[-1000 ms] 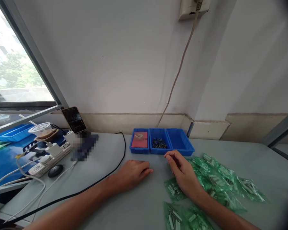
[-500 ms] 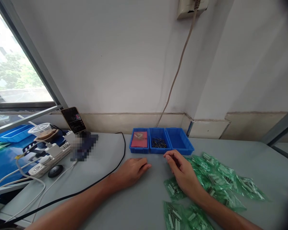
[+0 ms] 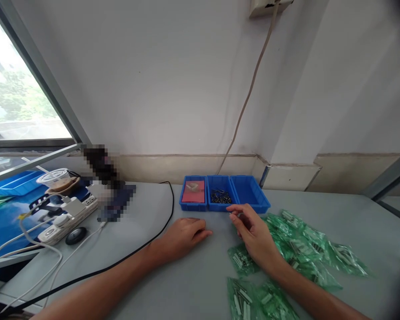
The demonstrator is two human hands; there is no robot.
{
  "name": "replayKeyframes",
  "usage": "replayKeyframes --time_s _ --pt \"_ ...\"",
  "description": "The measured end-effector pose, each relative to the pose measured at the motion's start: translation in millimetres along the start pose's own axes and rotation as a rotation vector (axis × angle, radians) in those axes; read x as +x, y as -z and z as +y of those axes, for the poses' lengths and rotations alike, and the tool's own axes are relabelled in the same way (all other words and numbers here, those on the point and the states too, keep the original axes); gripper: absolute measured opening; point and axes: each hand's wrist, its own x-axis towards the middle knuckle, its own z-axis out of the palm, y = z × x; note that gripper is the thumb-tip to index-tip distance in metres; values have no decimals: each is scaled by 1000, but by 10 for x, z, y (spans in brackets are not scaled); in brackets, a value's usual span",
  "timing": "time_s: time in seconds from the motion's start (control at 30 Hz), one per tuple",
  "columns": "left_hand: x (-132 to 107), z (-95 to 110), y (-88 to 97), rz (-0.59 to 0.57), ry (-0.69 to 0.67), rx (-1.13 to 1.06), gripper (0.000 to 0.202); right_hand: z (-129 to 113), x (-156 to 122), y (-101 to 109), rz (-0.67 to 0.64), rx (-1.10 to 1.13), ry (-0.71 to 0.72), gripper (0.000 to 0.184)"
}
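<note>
Your right hand (image 3: 256,231) is above the tabletop (image 3: 193,280), just in front of the blue bins, its fingers curled and the tips of thumb and index finger nearly together. A tiny dark sliver shows between those tips, too small to identify, so you cannot tell whether they pinch anything. Your left hand (image 3: 185,234) lies on the tabletop, loosely curled with the thumb toward the right; its palm is hidden, so you cannot tell whether it holds something.

Beside your right hand and partly behind its wrist is a small green bag (image 3: 240,258) of pale pieces. Just past your right fingertips, the middle bin (image 3: 222,207) holds a heap of dark screws (image 3: 221,196). The left bin (image 3: 193,206) holds a red card (image 3: 188,197) with a small clear packet (image 3: 195,186) on it, and the right bin (image 3: 248,191) sits against the middle one. To the right of your hand spreads a pile of green bags (image 3: 306,249), and two more lie nearer you.

Left of your left hand, a black cable (image 3: 172,209) curves across the tabletop. Farther left are a black mouse (image 3: 76,236), a white power strip (image 3: 48,234) and a lidded cup (image 3: 56,178).
</note>
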Motion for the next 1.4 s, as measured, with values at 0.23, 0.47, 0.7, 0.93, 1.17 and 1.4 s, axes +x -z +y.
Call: replayKeyframes --time_s 0.23,0.47,0.7,0.93,1.17,1.4 --pt "14 -30 -7 27 7 -33 44 -50 10 -3 30 59 -69 29" --pt "-12 -16 -19 40 -42 -2 41 -29 -19 11 53 123 -152 38" --pt "-15 5 3 17 -51 24 40 -33 -15 -13 52 142 -97 33" --pt "-26 -13 -22 29 -33 21 41 -9 -32 7 71 148 -94 32" --pt "-17 -6 -13 9 -32 65 40 -55 -13 20 123 87 -51 35" --pt "-17 27 -14 1 -5 128 38 -125 -17 33 101 155 -102 36"
